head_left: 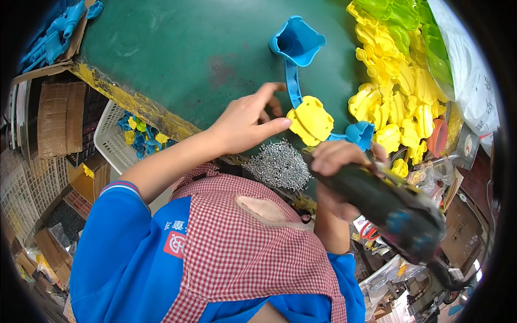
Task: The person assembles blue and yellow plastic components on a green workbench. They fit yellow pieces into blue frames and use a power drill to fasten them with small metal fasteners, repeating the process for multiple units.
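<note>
A yellow plastic plate lies on the green table, joined to a blue plastic piece with a cup-like end and a long arm. A second blue piece sticks out from the plate's right side. My left hand is spread beside the plate, its thumb tip at the plate's left edge and its index finger near the blue arm. My right hand is wrapped round a black power screwdriver, blurred by motion. The tool's tip is near the plate's lower edge, hidden by my fingers.
A heap of small metal screws sits at the table's near edge. Yellow plastic parts and green ones are piled at right. Blue parts fill a box at far left. A white basket holds mixed pieces below the table edge.
</note>
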`<state>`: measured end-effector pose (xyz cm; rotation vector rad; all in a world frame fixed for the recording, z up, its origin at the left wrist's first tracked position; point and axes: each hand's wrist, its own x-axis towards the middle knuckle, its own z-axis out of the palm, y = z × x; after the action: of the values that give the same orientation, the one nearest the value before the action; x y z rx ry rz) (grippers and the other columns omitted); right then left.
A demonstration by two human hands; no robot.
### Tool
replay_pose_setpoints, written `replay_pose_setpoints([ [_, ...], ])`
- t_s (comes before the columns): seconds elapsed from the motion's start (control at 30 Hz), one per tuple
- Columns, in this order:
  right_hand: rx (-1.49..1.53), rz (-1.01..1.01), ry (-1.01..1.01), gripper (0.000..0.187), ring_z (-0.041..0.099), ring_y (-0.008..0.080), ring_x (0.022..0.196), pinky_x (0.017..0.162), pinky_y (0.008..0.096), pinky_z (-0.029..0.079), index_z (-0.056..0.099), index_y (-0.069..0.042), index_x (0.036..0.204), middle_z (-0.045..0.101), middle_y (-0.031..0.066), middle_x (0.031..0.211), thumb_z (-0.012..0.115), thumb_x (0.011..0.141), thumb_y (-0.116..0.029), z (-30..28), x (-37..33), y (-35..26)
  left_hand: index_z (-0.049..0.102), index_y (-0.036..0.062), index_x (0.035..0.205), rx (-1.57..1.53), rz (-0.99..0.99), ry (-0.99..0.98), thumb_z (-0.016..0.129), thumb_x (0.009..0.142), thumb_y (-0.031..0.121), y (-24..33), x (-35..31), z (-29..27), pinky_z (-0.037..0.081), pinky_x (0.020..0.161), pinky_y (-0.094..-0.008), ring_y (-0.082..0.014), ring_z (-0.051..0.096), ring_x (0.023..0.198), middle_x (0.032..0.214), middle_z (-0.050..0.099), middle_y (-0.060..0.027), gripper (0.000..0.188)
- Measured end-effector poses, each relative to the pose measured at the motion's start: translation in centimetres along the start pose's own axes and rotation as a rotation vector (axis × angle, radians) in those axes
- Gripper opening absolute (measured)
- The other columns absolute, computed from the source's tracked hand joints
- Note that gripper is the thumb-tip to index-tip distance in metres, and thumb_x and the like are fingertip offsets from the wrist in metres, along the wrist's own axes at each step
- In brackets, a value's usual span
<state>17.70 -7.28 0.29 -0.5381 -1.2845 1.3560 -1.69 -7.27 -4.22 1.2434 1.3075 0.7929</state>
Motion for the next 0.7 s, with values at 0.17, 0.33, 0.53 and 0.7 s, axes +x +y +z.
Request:
replay_pose_setpoints([
  [0.17,-0.027,0.034,-0.011,0.093,0.056,0.0228,0.066,0.068,0.0383,0.047,0.028,-0.009,0.14,0.057,0.0085,0.075,0.068,0.075,-0.062,-0.5,-0.9,1.5,0.063,0.0039,0.101,0.444,0.464,0.014,0.071,0.078,0.016,-1.5,-1.8,0.3,0.05,0.064,-0.033,-0.023,0.063,0.073,0.087,0.064,-0.0092,0.027],
  [0.33,0.179,-0.046,0.043,0.096,0.06,0.0247,0.068,0.068,0.0402,0.048,0.03,-0.01,0.14,0.061,0.012,0.078,0.073,0.07,-0.059,0.0,0.2,-1.6,0.069,0.0068,0.086,0.429,0.542,-0.09,0.075,0.069,0.015,-0.5,-2.2,2.3,0.051,0.069,-0.0324,-0.0226,0.062,0.079,0.083,0.065,-0.0048,0.019],
  [0.53,0.149,-0.09,-0.062,0.092,0.054,0.0181,0.067,0.068,0.0342,0.043,0.026,-0.012,0.147,0.054,0.0057,0.077,0.064,0.079,-0.062,0.0,0.6,-2.4,0.069,0.0076,0.083,0.482,0.814,0.005,0.076,0.067,0.015,0.3,-2.0,2.3,0.051,0.066,-0.0317,-0.0204,0.062,0.077,0.08,0.065,-0.0032,0.019],
  [0.7,0.225,-0.12,-0.103,0.091,0.053,0.0165,0.066,0.067,0.0321,0.042,0.027,-0.014,0.147,0.054,0.0035,0.077,0.065,0.079,-0.061,0.1,1.0,-3.3,0.068,0.007,0.08,0.262,0.764,-0.075,0.077,0.065,0.014,1.1,-1.4,1.9,0.051,0.065,-0.0324,-0.0209,0.061,0.074,0.078,0.065,-0.003,0.019],
])
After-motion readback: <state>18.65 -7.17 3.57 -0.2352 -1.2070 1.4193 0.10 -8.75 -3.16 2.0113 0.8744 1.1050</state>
